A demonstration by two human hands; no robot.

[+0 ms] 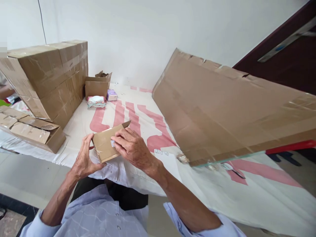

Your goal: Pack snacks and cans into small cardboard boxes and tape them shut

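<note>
A small brown cardboard box point(102, 141) is held tilted just above the near edge of the cloth-covered table. My left hand point(85, 159) grips its left end, thumb along the lower edge and fingers at the upper corner. On the box's face is a small white sticker with a blue border point(113, 143). The fingers of my right hand point(134, 146) are pinched together at that sticker and touch the box. At the upper right of the box a flap point(126, 124) stands out. My right fingertips partly hide the sticker's edge.
Taped cartons point(54, 75) are stacked at the left, with a long low box point(32, 130) before them. An open carton point(96, 87), a wipes pack point(96, 101) and a purple tissue pack point(112, 95) stand behind. A big cardboard sheet point(222, 108) leans at the right, near a paper sheet point(169, 164).
</note>
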